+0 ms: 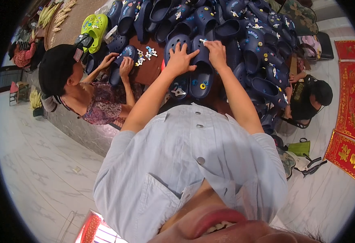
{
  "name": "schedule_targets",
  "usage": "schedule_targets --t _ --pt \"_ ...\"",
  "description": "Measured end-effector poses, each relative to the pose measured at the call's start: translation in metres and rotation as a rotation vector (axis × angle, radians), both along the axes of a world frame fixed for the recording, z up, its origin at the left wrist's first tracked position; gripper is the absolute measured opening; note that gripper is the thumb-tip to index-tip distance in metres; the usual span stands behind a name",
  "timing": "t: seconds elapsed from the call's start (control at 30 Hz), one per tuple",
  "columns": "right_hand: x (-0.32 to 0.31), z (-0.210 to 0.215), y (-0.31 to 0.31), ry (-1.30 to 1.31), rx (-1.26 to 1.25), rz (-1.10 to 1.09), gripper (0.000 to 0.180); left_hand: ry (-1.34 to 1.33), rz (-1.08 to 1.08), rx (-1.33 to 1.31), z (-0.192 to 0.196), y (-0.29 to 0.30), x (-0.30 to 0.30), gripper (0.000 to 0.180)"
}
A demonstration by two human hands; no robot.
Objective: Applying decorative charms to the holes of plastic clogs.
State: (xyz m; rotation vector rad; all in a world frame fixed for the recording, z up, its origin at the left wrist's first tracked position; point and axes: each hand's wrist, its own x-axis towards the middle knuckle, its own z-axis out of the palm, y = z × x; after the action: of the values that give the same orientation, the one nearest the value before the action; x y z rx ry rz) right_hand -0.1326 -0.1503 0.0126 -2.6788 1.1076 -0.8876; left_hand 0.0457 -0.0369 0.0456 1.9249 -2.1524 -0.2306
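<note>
My left hand lies with fingers spread over the toe of a navy blue clog, holding it down on the brown table. My right hand sits at the same clog's top and pinches a small white charm against it. The clog carries yellow and blue charms near its heel. A second navy clog with a white charm lies just left of it. My forearms reach up from my light blue shirt.
A big heap of navy clogs covers the table beyond my hands. On the left, a person in a black cap handles another navy clog, with loose white charms and lime green clogs nearby. Another person sits at the right, beside red mats.
</note>
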Motion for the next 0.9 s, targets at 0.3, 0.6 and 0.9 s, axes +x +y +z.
schedule_targets --t 0.3,0.6,0.9 --pt "-0.025 0.032 0.025 -0.279 0.194 -0.066 0.028 -0.025 -0.005 -0.049 -0.007 -0.003 0.005 0.071" --pt "-0.046 0.040 0.119 0.031 0.214 0.299 0.017 -0.085 0.006 -0.069 -0.013 -0.010 0.005 0.076" --pt "-0.042 0.019 0.136 0.363 0.000 0.304 0.014 -0.063 -0.002 -0.088 -0.011 -0.007 0.005 0.076"
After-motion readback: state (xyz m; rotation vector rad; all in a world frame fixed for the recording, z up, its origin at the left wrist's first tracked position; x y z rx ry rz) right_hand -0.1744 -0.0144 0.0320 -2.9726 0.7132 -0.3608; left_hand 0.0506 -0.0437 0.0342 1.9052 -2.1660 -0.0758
